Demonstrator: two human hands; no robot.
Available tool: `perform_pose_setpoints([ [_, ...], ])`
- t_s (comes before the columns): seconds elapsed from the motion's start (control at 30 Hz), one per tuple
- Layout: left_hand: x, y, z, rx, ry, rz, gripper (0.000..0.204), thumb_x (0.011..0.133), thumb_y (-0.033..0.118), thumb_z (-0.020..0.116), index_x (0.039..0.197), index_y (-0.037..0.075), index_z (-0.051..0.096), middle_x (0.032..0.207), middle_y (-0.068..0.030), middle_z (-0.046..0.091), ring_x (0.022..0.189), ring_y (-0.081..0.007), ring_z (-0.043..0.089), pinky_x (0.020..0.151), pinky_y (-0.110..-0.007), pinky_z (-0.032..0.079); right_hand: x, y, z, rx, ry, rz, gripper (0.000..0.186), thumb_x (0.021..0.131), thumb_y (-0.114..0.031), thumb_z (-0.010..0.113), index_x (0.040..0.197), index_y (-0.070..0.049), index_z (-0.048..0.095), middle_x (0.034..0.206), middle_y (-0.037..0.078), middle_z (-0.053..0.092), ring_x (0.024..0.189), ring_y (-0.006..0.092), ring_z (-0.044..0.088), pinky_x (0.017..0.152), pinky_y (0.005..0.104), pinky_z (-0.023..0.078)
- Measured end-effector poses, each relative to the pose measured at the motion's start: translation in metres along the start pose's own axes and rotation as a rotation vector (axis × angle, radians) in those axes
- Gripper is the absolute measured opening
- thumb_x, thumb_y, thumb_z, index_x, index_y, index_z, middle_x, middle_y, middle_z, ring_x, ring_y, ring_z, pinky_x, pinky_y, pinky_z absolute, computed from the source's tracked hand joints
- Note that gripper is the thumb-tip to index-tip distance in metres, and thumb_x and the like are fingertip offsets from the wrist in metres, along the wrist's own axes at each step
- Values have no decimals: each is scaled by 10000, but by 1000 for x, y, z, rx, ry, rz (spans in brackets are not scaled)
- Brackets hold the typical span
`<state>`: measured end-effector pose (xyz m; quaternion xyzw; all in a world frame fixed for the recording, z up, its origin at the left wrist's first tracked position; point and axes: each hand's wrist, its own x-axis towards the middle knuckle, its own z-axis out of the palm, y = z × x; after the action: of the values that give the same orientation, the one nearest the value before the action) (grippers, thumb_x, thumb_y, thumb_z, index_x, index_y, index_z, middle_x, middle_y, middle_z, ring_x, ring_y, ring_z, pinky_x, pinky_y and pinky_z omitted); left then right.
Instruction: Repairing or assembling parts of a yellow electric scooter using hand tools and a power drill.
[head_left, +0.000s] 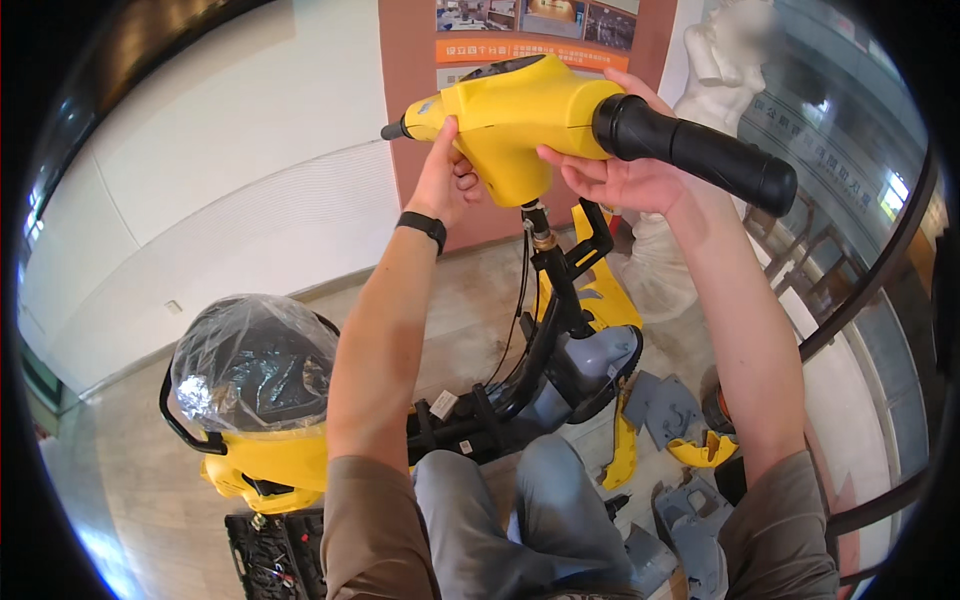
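A yellow scooter handlebar cover is raised before me, with a black rubber grip jutting out at its right. A second grip shows at its left end. My left hand grips the cover's underside, thumb pressed on the yellow shell and fingers curled. My right hand cups the cover beside the black grip, fingers below and the thumb partly hidden behind it. Under the cover stands the black steering stem, with thin cables hanging beside it.
The stripped scooter frame runs below my arms to a plastic-wrapped seat at the left. A tool case lies open on the floor. Grey panels and yellow pieces lie at the right, near a white statue.
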<state>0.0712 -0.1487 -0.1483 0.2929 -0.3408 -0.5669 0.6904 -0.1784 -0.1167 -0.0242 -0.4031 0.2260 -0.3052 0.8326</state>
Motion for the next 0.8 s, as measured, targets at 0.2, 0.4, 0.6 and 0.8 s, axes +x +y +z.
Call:
perform_pose_setpoints([
  [0.2,-24,47,14,383,230,-178,653,738,753,562,814,110,471,592,73,218,485,-89,214,466,-240,185,7,1,-5,67,-56,24,472,782,-387,712,1126,-85,597,1131,130,616,1042,419,590,846,425,465],
  [0.4,-39,55,77,537,172,-322,707,658,880,504,748,181,446,560,95,199,444,-75,205,402,-213,174,15,6,-8,93,-114,-56,494,768,-387,705,1131,-74,591,1163,167,601,1049,451,575,844,487,473],
  [0.6,-21,46,89,273,116,-372,593,814,744,483,695,165,513,452,83,343,320,-58,234,310,-209,183,76,10,-33,35,-261,-57,483,808,-499,583,1052,-86,640,1062,189,658,1011,398,623,838,502,456],
  [0.8,0,50,43,216,179,-208,386,852,512,563,896,128,567,615,45,480,405,-73,265,364,-213,180,-181,49,-45,-447,171,-563,314,900,-386,493,879,-103,629,807,58,667,845,135,626,779,277,443],
])
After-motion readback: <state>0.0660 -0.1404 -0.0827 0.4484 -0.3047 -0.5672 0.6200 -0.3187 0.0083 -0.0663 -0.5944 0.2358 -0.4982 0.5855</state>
